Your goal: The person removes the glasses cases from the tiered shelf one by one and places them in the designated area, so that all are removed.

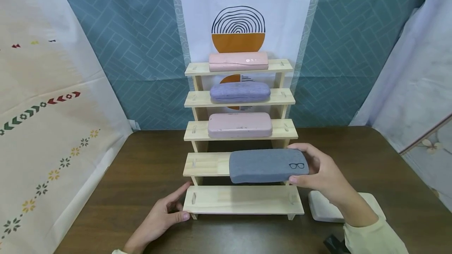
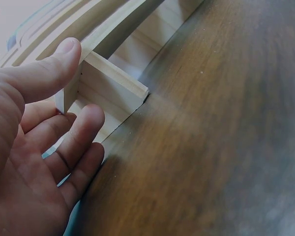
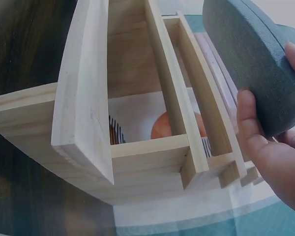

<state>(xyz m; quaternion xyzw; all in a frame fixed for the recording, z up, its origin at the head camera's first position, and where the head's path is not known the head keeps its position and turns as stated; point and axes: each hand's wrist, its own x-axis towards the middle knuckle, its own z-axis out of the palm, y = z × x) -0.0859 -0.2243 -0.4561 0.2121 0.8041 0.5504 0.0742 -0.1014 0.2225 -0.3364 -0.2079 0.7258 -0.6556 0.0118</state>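
Note:
My right hand (image 1: 326, 171) holds a grey-blue glasses case (image 1: 263, 166) by its right end, thumb in front and fingers behind. The case, printed with a small pair of glasses, overlaps the fourth tier down of a stepped wooden display stand (image 1: 243, 199). In the right wrist view the case (image 3: 250, 59) is tilted above the shelf slats. My left hand (image 1: 160, 214) grips the left end of the stand's lowest shelf. The left wrist view has the thumb (image 2: 66, 51) at the shelf's corner and the other fingers bent beside its end.
On the upper tiers lie a pink glasses case (image 1: 238, 62), a purple-blue one (image 1: 240, 92) and a pale mauve one (image 1: 240, 124). A white case (image 1: 323, 207) lies on the brown table (image 1: 148, 167) under my right forearm. Patterned cloths hang behind and at both sides.

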